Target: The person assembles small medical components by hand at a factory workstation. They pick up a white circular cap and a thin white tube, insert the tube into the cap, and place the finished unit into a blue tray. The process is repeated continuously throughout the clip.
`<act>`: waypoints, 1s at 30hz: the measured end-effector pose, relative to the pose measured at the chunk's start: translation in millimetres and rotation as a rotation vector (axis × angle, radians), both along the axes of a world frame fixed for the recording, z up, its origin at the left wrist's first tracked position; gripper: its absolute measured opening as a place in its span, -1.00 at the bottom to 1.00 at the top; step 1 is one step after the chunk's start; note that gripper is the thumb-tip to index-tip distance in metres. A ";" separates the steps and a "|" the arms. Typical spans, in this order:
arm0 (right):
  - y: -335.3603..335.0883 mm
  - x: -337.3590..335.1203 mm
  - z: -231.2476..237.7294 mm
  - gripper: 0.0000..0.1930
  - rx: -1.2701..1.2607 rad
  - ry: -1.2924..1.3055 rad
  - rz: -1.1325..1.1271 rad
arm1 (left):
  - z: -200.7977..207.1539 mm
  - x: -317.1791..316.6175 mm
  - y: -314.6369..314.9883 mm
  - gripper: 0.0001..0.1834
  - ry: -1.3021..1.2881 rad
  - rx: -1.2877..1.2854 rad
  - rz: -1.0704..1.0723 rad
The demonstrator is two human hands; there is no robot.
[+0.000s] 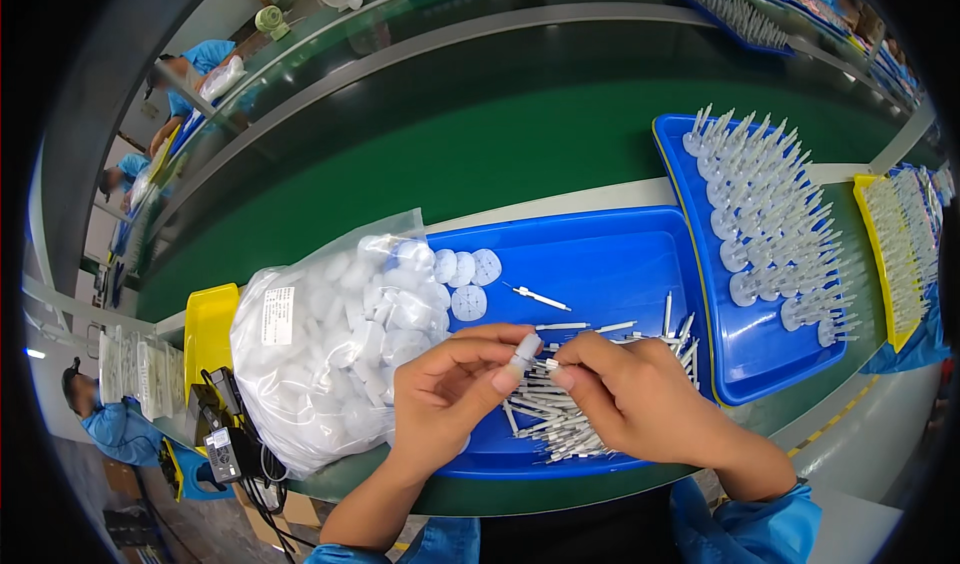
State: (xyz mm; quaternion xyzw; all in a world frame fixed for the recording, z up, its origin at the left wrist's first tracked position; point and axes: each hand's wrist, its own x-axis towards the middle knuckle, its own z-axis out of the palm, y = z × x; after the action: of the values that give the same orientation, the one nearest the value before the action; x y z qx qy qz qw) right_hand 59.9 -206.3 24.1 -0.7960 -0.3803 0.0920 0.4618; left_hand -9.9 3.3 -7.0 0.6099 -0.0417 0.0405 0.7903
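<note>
My left hand (450,389) pinches a small translucent white round plastic piece (524,349), tilted on edge, between thumb and fingers. Close against it, my right hand (630,389) is closed on a thin white stick-like part (548,364), most of which its fingers hide. Whether the two pieces are joined I cannot make out. Both hands are over a blue tray (610,239) with a heap of thin white stick parts (570,429) beneath them. Several clear round discs (468,302) lie at the tray's left side, beside the open plastic bag (330,334) full of similar pieces.
A second blue tray (745,364) at right holds rows of discs with upright sticks (770,214). Farther right is a yellow tray (890,264). Left of the bag stand a yellow bin (208,324) and a black power adapter (232,454) with cables. Behind runs a green belt (480,134); people in blue work at far left.
</note>
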 end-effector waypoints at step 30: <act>5.8 -1.2 -2.9 -0.87 0.117 -0.282 -0.062 | 12.8 4.7 3.0 -0.60 -0.335 0.515 0.069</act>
State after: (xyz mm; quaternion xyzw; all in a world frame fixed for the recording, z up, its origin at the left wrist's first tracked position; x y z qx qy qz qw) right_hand 58.7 -200.5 21.2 -0.7843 -0.4212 -0.0573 0.4518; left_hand -5.2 6.3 5.8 0.7759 -0.1596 0.1554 0.5902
